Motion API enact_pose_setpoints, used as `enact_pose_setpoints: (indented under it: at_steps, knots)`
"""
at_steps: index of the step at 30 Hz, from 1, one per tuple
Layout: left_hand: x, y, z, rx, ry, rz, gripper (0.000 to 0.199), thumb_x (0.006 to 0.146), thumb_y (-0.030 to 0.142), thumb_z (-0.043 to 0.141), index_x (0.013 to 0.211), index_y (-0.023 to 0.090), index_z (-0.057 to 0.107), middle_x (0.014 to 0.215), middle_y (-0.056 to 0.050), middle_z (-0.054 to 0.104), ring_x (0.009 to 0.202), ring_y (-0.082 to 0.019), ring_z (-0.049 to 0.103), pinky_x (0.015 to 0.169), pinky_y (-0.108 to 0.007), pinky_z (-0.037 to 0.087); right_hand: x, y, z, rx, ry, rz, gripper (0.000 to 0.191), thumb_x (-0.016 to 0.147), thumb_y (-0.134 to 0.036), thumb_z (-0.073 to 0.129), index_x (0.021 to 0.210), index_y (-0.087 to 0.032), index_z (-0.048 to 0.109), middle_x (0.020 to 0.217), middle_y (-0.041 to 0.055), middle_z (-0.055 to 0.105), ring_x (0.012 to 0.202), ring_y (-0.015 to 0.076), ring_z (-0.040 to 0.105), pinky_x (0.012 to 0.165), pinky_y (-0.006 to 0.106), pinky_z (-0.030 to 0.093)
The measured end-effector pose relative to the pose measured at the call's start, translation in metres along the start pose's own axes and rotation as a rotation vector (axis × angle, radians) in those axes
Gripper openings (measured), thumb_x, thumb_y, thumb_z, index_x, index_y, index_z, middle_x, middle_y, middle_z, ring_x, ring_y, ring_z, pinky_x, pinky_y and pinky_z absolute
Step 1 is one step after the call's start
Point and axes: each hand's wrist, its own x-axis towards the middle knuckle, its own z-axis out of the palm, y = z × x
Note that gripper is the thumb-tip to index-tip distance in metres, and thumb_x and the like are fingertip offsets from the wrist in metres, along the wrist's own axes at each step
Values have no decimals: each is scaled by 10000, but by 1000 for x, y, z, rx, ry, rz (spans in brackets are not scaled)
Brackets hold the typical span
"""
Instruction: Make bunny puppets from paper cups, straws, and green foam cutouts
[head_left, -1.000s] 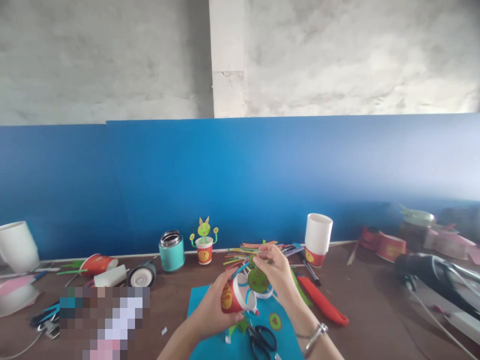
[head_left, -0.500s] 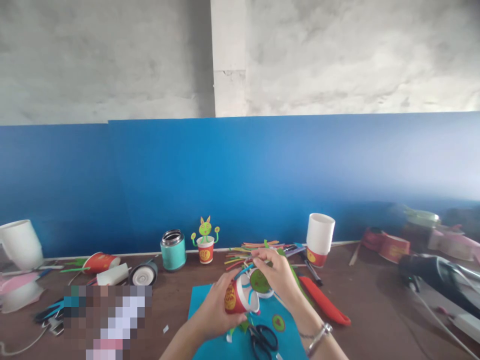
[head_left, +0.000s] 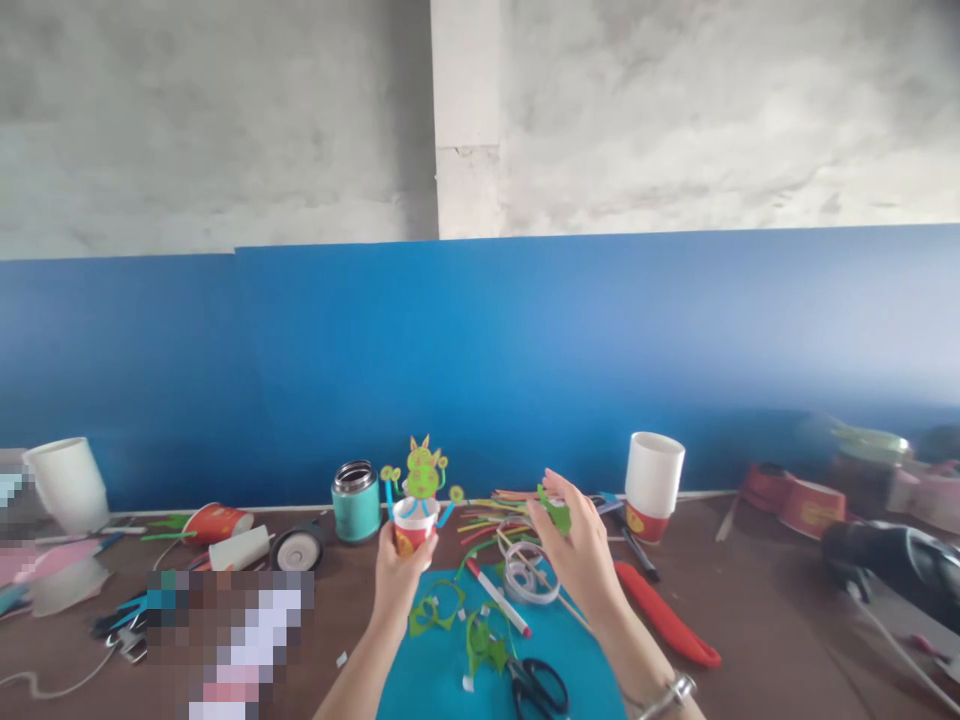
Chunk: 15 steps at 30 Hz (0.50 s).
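My left hand is wrapped round a red and white paper cup, held upright. Out of that cup rise a green paper face and blue arms with round green ends. A similar cup figure stands right behind it, mostly hidden. My right hand hovers with its fingers stretched out, holding nothing, near a roll of tape and a green paper scrap. Below, on a blue sheet, lie a red-capped white marker, green paper offcuts and black scissors.
Colored strips lie at the back. A turquoise flask stands left of the held cup. Stacked paper cups and a red pouch are to the right. Tipped cups and a dark lid lie left.
My left hand has carried the cup away and to the left, turning it from tilted to upright beside the other figure. My right hand has come off the cup and opened.
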Motion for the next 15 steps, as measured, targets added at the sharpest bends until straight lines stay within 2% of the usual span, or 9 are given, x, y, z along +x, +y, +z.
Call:
enact_pose_setpoints:
  at_steps: [4, 9, 15]
  knots:
    - [21, -11, -8, 31, 129, -52, 487, 628, 401, 714, 1010, 171, 518, 938, -94, 677, 865, -270, 674, 673, -330, 552, 1, 5, 3, 16, -28, 23, 364, 813, -411, 466, 1096, -206, 569, 1090, 95, 654, 1053, 267, 569, 947, 448, 394]
    - [31, -19, -6, 70, 153, -76, 497, 624, 370, 729, 1014, 182, 485, 968, -91, 668, 831, -222, 681, 657, -290, 551, 0, 8, 6, -5, -89, 31, 288, 791, -383, 469, 972, -224, 629, 1002, 66, 691, 995, 252, 605, 920, 423, 420]
    - [41, -29, -8, 204, 224, -126, 433, 528, 358, 785, 824, 174, 528, 770, -89, 696, 740, -288, 686, 587, -333, 533, -1, 5, 5, -26, -161, 41, 250, 771, -363, 479, 881, -239, 666, 930, 46, 714, 932, 235, 635, 857, 364, 455]
